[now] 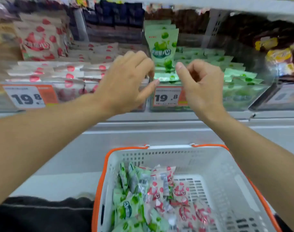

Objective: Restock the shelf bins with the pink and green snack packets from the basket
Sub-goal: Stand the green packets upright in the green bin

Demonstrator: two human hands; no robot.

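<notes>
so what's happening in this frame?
A person is restocking snack bins from a basket that stands below the shelf. Both hands are up at the green-packet bin: the left hand and the right hand flank an upright green packet at the bin's left end. The fingers of both are loosely curled and neither has a grip on anything. The pink-packet bin sits to the left. Green packets and pink packets remain in the basket.
</notes>
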